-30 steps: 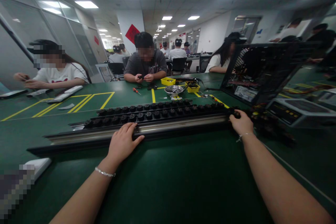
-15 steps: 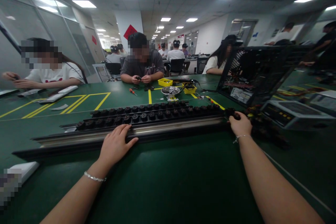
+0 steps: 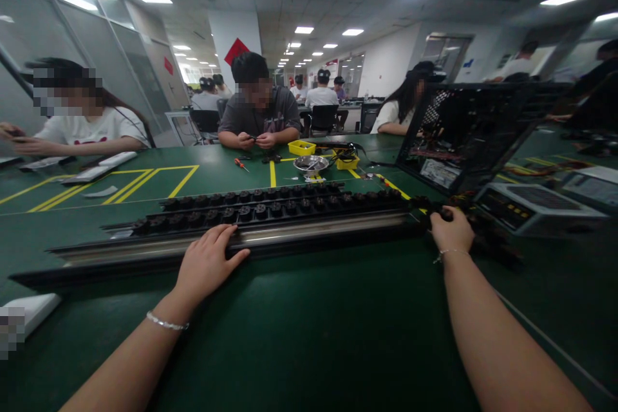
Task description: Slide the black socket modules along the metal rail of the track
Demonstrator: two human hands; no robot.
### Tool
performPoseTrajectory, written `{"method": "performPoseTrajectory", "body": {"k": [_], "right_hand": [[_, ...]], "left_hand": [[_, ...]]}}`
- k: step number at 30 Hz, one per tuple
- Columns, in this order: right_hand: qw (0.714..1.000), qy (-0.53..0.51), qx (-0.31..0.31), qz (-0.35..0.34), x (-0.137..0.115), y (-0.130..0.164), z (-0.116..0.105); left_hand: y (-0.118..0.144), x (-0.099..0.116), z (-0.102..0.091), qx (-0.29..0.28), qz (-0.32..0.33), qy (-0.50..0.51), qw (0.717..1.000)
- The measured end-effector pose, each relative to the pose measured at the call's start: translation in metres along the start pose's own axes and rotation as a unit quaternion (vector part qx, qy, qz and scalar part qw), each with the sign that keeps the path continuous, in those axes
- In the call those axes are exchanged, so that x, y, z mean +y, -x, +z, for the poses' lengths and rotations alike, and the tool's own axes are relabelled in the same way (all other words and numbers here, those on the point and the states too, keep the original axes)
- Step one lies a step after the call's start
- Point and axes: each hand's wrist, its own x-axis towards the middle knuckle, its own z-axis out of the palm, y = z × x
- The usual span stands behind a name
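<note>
Shifted slightly leftward: left hand [image 3: 205,264] flat on long rail [image 3: 270,232], fingers spread; right hand [image 3: 451,229] gripping its end (steadying stage, seemingly).

The left hand [image 3: 205,264] lies flat on a long black rail [image 3: 299,228]. The right hand [image 3: 451,230] grips the rail's right end, below an open computer case [image 3: 463,132].

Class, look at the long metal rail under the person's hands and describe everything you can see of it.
The long rail lies flat across the green table, running left to right. It looks like dull silver metal in a dark frame. Behind it run two rows of small black round parts. The left hand rests palm-down on its front edge; the right hand touches its right end, by tangled cables.
</note>
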Motion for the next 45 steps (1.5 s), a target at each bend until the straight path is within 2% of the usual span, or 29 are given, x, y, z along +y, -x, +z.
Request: {"method": "performPoseTrajectory", "body": {"k": [2,4,8,17,23,25,27,30,33,35,39,42,45], "right_hand": [[0.997,0.017,0.021,0.066,-0.002,0.004,-0.007],[0.995,0.042,0.013,0.089,-0.004,0.008,-0.012],[0.993,0.098,-0.019,0.070,-0.003,0.011,-0.015],[0.991,0.114,-0.048,0.051,0.020,0.002,-0.007],[0.984,0.146,-0.065,0.073,0.010,0.005,-0.017],[0.982,0.172,-0.042,0.059,-0.005,0.009,-0.024],[0.980,0.198,-0.007,0.010,-0.025,0.015,-0.028],[0.975,0.166,-0.028,-0.143,-0.066,0.023,-0.025],[0.953,0.110,-0.058,-0.276,-0.116,0.037,-0.007],[0.925,0.070,-0.118,-0.354,-0.152,0.049,0.011],[0.838,0.050,-0.303,-0.451,-0.212,0.072,0.049],[0.792,0.090,-0.392,-0.460,-0.239,0.077,0.072],[0.751,0.122,-0.470,-0.447,-0.252,0.075,0.086]], "left_hand": [[0.000,0.000,0.000,-0.001,0.000,-0.001,1.000],[0.000,0.000,0.000,-0.001,0.000,-0.003,1.000],[0.000,-0.001,0.000,0.001,0.004,-0.001,1.000],[0.001,0.003,-0.002,0.007,-0.007,0.028,1.000],[0.000,0.004,-0.005,0.008,-0.005,0.042,0.999],[0.000,0.005,-0.007,0.009,-0.005,0.045,0.999],[0.000,0.005,-0.008,0.014,-0.004,0.051,0.999],[0.000,0.005,-0.008,0.020,0.000,0.063,0.998],[0.000,0.005,-0.008,0.027,0.003,0.070,0.997],[0.001,0.004,-0.007,0.030,0.003,0.075,0.997],[0.002,0.004,-0.007,0.035,0.003,0.080,0.996],[0.003,0.005,-0.008,0.036,0.002,0.087,0.996],[0.003,0.006,-0.010,0.034,0.002,0.096,0.995]]}}
